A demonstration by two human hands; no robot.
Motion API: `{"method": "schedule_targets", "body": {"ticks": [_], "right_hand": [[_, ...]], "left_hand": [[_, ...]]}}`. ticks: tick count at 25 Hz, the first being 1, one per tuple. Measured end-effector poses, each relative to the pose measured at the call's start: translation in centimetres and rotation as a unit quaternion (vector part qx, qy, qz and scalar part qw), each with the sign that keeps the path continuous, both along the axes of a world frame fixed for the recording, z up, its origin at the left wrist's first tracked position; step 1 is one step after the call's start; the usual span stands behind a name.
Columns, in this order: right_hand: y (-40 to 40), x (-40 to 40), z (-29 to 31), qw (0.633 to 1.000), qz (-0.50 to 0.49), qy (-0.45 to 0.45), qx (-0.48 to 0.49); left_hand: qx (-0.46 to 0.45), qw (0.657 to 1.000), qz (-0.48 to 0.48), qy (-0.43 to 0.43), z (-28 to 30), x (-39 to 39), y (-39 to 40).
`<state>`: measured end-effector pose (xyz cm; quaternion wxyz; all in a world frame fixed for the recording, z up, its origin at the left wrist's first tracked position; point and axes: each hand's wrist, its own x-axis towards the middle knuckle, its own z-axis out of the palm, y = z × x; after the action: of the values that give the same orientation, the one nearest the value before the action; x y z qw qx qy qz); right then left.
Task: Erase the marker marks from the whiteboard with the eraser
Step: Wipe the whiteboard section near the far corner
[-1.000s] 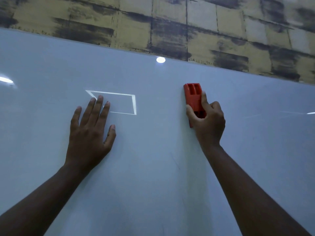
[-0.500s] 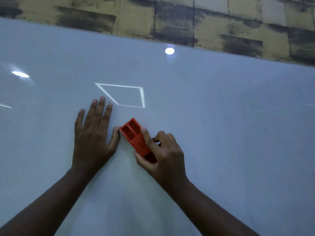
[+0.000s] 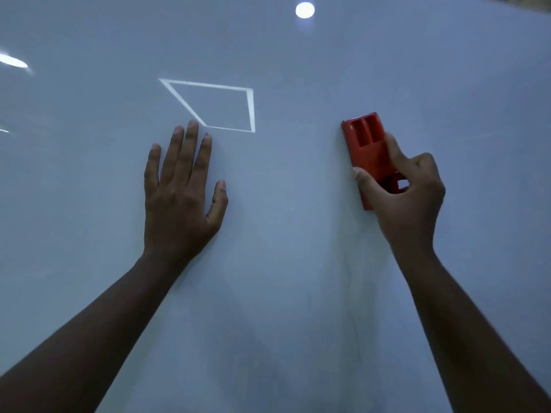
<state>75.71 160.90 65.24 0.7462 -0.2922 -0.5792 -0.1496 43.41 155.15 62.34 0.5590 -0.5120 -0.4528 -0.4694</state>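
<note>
glossy whiteboard [image 3: 283,263], seemingly unmarked; left hand [image 3: 182,198] flat, right hand [image 3: 408,198] gripping eraser [image 3: 363,144].

Red plastic eraser [image 3: 364,146], two open recesses in its back, lies flat and near upright against the glossy pale whiteboard [image 3: 283,263], right of centre; no marker marks discernible.

I could not tell what kind of room it was. All I saw was a big shiny whiteboard [image 3: 298,263] with lamp glare [image 3: 304,9] on it.
</note>
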Motion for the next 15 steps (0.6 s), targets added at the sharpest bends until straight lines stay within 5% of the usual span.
{"method": "schedule_targets", "body": {"ticks": [3, 10, 15], "right_hand": [[-0.8, -2.7, -2.9, 1.0, 0.015, 0.017, -0.001], [-4.7, -9.8, -14.1, 0.987, 0.005, -0.158, 0.003], [-4.7, -7.9, -13.4, 0.983, -0.029, -0.178, -0.022]], "left_hand": [[-0.002, 1.0, -0.001, -0.003, -0.9, 0.2, -0.2], [-0.04, 0.999, -0.001, -0.023, -4.5, 0.6, -0.6], [-0.049, 0.998, 0.004, -0.037, -7.3, 0.9, -0.8]]}}
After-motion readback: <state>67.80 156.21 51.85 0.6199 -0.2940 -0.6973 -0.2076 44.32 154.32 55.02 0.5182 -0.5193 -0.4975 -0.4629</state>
